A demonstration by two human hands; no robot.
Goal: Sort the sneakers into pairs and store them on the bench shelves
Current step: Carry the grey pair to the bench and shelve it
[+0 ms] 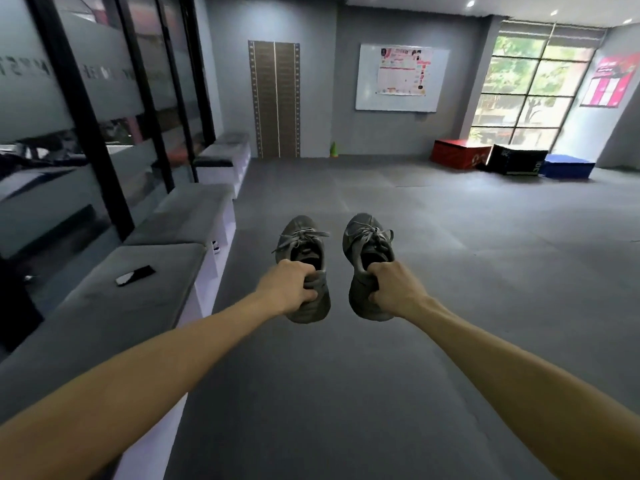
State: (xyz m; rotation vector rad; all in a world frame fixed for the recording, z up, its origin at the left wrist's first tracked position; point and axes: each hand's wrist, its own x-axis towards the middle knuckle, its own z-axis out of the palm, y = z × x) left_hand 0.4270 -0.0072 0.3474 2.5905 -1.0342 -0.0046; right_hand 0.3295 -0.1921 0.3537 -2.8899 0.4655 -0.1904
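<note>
While both arms reached forward over the grey floor mat (346, 393), the scene stood as follows.

Left hand: the left hand (289, 284) gripped the heel collar of the left grey sneaker (304, 247), fingers curled tight round the rim and into the opening.
Right hand: the right hand (394, 289) gripped the heel of the right grey sneaker (367, 244) the same way, fingers wrapped round the collar.
Sneakers: both were held in the air above the mat, toes pointing away from the person, laces tied, side by side but apart, matching in colour and shape.
Benches: a row of grey-cushioned benches (152, 271) with white shelf fronts ran along the glass wall (86, 116) on the left, beside the held shoes but not touching them.
Shelf contents: the toe of a white sneaker (215, 247) showed in an open compartment of the second bench.
Bench top: a dark phone (135, 275) lay flat on the nearest cushion.
Far wall: a whiteboard (398, 98) carried a poster (405, 71).
Far corner: a red box (460, 154), a black box (516, 160) and a blue box (568, 166) sat by the window (526, 88).
</note>
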